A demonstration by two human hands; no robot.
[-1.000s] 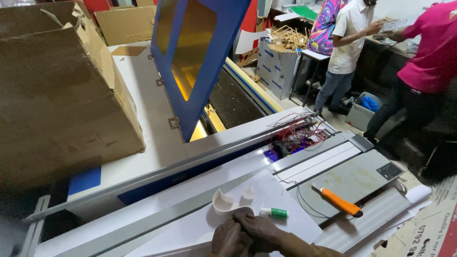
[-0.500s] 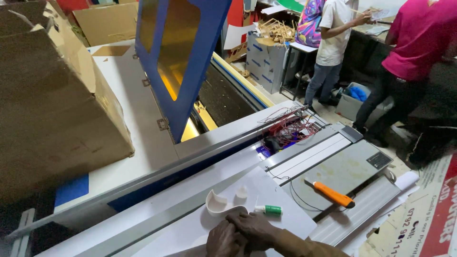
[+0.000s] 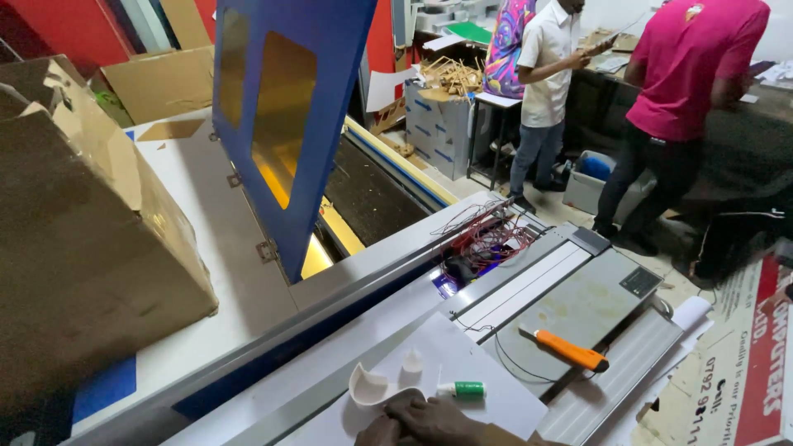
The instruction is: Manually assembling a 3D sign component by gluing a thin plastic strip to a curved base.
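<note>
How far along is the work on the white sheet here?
Done: two curved white pieces stand on the white sheet. In hand: a hand presses at the piece's base; which hand is unclear. Left: green-capped tube and orange-handled knife lie idle.

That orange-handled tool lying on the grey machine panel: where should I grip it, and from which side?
Grip the orange-handled tool around the middle of its thick orange handle, coming from above. It lies flat on the grey panel, slanted with its thin metal tip toward the upper left, so the handle is the widest part and open on both long sides. A dark cable curves close under the tip end; keep to the handle.
</note>
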